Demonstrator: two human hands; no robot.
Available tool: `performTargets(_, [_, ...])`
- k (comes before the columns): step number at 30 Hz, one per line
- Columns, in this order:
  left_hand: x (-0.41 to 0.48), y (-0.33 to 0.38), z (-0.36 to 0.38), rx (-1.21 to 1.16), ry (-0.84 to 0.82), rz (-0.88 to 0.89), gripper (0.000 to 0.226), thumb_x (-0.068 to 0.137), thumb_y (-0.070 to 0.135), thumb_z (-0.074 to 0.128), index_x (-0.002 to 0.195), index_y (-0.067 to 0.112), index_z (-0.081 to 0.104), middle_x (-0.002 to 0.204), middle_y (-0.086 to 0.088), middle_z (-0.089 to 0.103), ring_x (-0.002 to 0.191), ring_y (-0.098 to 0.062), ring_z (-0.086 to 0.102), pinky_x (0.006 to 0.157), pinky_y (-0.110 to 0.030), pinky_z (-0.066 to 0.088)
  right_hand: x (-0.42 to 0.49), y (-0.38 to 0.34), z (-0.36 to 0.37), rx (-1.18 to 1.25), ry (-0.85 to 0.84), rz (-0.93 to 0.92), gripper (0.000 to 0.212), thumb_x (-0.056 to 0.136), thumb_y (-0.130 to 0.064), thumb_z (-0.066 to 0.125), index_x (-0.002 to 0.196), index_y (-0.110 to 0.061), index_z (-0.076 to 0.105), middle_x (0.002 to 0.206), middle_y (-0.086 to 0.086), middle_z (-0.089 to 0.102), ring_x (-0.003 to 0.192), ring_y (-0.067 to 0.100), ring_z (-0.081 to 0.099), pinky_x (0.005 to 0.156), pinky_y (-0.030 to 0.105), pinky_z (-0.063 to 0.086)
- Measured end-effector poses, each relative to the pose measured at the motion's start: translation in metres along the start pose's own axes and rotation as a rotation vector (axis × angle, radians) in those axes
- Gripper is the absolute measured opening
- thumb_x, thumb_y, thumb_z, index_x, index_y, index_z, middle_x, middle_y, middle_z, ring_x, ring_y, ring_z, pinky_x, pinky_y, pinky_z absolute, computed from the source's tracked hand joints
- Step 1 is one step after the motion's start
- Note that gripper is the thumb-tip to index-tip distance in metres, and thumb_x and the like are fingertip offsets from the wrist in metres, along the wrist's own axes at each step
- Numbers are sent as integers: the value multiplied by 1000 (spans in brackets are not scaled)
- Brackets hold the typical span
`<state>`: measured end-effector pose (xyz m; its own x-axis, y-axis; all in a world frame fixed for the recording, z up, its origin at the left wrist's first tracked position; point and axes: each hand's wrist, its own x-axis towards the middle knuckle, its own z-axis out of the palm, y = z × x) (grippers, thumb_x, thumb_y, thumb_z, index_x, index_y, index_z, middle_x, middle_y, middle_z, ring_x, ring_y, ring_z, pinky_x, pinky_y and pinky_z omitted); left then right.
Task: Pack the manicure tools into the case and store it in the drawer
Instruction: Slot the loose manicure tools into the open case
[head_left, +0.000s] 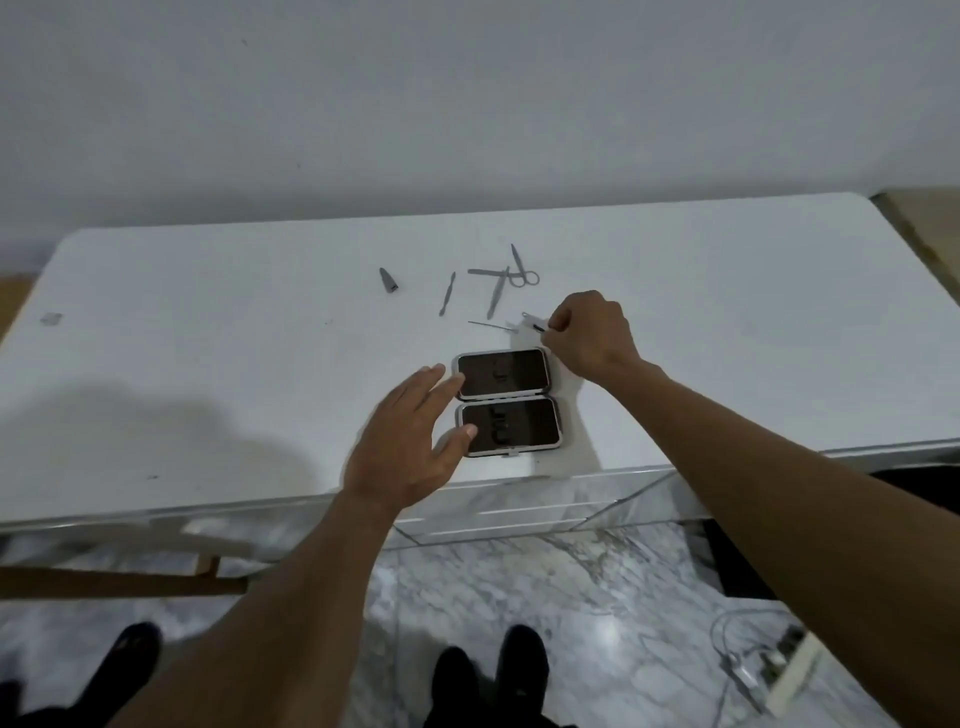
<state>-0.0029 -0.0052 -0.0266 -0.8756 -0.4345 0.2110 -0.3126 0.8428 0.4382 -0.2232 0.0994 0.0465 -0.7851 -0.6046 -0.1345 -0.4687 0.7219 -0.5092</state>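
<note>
An open manicure case (506, 401) with dark lining and a silver rim lies flat near the front edge of the white table (208, 338). My left hand (410, 447) rests spread at the case's left side, fingertips touching its rim. My right hand (592, 335) is just beyond the case, pinching a thin metal tool (535, 323). Farther back lie small scissors (522, 270), a nail file (496, 293), a cuticle pusher (447, 293), a thin pick (491, 326) and a grey nail clipper (388, 280).
A small pale scrap (51, 318) lies at the table's far left. Mirrored drawer fronts (519, 512) sit under the table edge below the case. A wooden bar (119, 579) is at lower left, cables (748, 660) on the marble floor at lower right.
</note>
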Motion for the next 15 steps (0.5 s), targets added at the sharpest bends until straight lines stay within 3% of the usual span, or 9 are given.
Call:
performTargets(4, [0,1,-1,6,-17,-4,61,91,51,45,142,18,45,149,-5,43,140,-18,34,113,-27,23,-46,-5,-10,97,-114,-160,12,80,-14,72,92,-13,71,83,-2,66,80,16,62,67,19,47])
performTargets(8, [-2,1,-1,5,-31,-20,60,92,48,49,144,19,42,150,-5,41,141,-19,32,114,-30,24,-80,2,-7,5,-156,-208,21,84,-15,70,104,-15,74,95,4,73,89,20,66,82,25,49])
performTargets(15, [-3,2,0,-5,-15,-9,59,91,46,51,143,18,44,149,-7,42,140,-21,33,114,-35,28,-102,11,0,-11,-101,-179,16,82,-14,67,95,-16,77,88,5,76,86,23,68,83,32,54])
